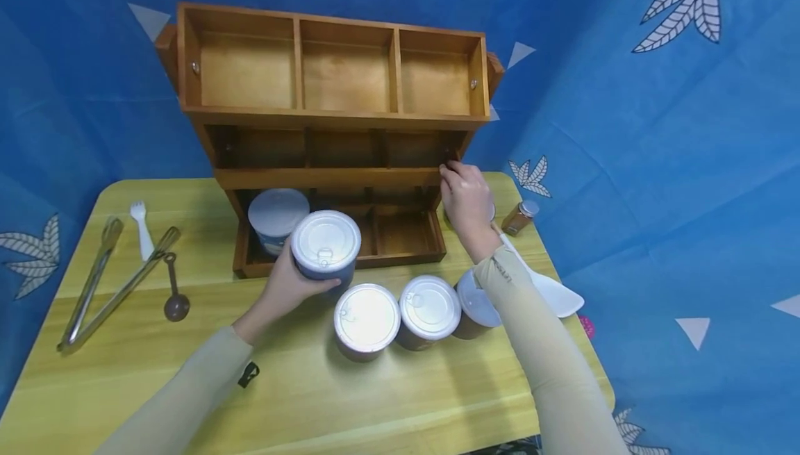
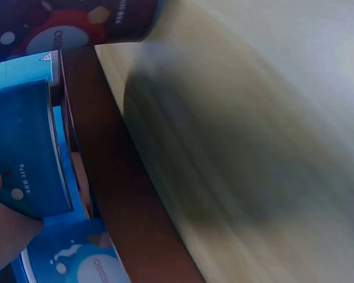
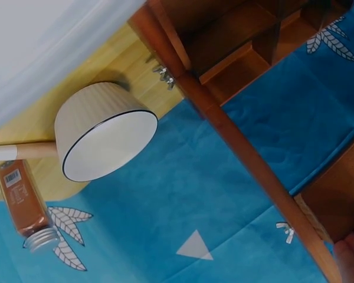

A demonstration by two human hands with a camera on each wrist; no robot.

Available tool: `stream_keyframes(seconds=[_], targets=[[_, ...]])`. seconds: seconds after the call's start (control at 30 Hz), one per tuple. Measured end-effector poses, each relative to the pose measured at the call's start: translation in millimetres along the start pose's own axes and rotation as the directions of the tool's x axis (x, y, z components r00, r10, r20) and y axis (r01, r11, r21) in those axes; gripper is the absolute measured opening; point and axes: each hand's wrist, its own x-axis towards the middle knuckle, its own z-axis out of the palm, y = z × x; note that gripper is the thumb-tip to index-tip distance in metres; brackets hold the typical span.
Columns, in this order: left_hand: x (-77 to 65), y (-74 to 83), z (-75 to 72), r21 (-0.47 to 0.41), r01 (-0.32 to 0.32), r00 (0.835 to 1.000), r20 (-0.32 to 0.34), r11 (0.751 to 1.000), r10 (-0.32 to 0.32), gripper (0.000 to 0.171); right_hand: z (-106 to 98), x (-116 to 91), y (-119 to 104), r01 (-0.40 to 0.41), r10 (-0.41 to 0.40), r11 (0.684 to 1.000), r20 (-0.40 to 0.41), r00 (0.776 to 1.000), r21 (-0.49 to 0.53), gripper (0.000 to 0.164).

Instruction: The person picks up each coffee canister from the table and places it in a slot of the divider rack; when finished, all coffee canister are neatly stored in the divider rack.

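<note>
My left hand (image 1: 290, 278) grips a tin can (image 1: 326, 243) with a pale pull-tab lid, in front of the wooden shelf's lowest tier. The can's blue printed side (image 2: 23, 147) shows in the left wrist view. Another can (image 1: 278, 212) stands in the left compartment of that tier. My right hand (image 1: 467, 198) holds the right end of the three-tier wooden shelf (image 1: 331, 118) at its middle tier. In the right wrist view, fingertips (image 3: 349, 253) pinch the board's edge. Three more lidded cans, including this one (image 1: 367, 319), stand in a row on the table before the shelf.
Left on the table lie metal tongs (image 1: 94, 285), a white fork (image 1: 142, 229) and a brown scoop (image 1: 176, 305). At the right are a small spice bottle (image 1: 520, 217), a white spoon-like utensil (image 1: 553, 292) and a white pot (image 3: 100, 132). Blue cloth (image 1: 656, 163) hangs behind.
</note>
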Motion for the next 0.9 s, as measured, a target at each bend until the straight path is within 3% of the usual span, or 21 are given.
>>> stream_keyframes(seconds=[0.43,0.9], targets=[[40.7,6.2,19.9,-0.010,0.017,0.999,0.031,1.000,-0.017,0.113,-3,0,0,-0.004,0.005,1.000,0.032,0.999,-0.014,0.018],[75.7,3.5,34.0,-0.016,0.100,0.995,-0.027,0.995,-0.101,0.110,-3,1,-1,0.004,-0.004,1.000,0.014,1.000,-0.021,0.017]])
